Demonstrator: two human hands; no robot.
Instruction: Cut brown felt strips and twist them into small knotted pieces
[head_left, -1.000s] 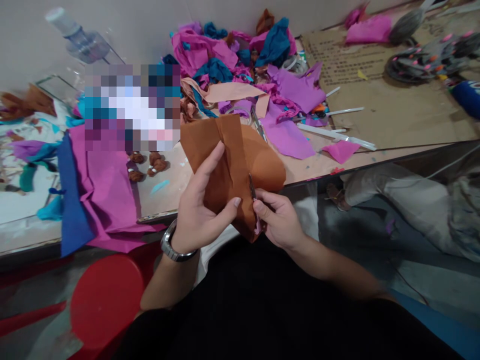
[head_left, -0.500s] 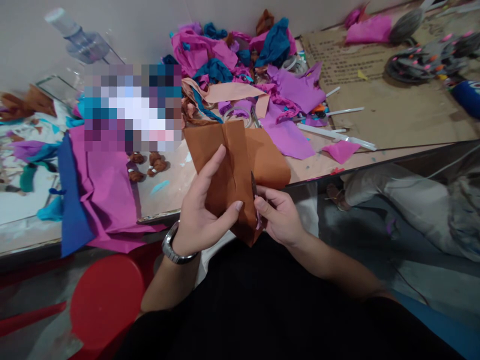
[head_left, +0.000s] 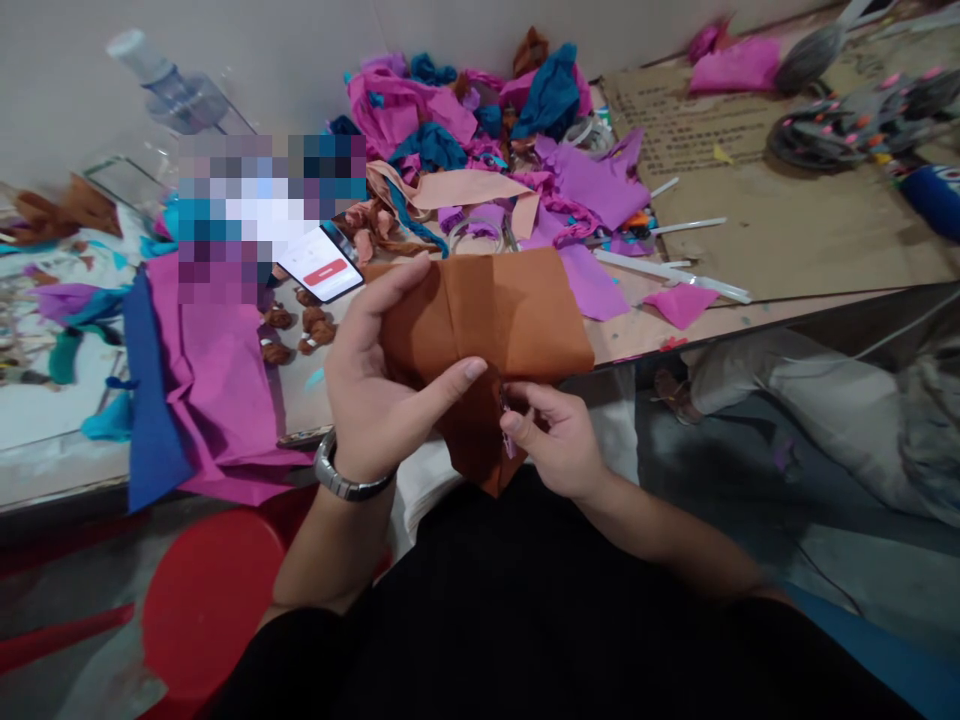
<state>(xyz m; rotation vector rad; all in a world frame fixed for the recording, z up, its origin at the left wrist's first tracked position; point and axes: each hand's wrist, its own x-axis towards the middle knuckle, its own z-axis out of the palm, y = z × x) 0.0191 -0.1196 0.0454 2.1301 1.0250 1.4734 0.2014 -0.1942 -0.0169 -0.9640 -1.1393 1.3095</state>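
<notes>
A folded sheet of brown paper [head_left: 510,320] is held over the table's near edge. My left hand [head_left: 375,385], with a metal watch on its wrist, grips the sheet's left side, fingers behind it and thumb pressed on the front. My right hand [head_left: 551,445] is closed on small scissors [head_left: 504,415] whose blades are in the sheet's lower part, mostly hidden by the paper and my fingers.
Pink and blue paper sheets [head_left: 202,380] lie at the left beside a phone [head_left: 326,265]. A heap of crumpled coloured paper [head_left: 487,130] fills the middle back. Cardboard [head_left: 765,190], white sticks [head_left: 675,270] and a red stool [head_left: 210,590] are nearby. Another person's leg [head_left: 795,390] shows at right.
The brown sheet has turned clockwise and now lies wider. My left hand shifted up round its left side. The scissors' blades have sunk deeper behind the paper.
</notes>
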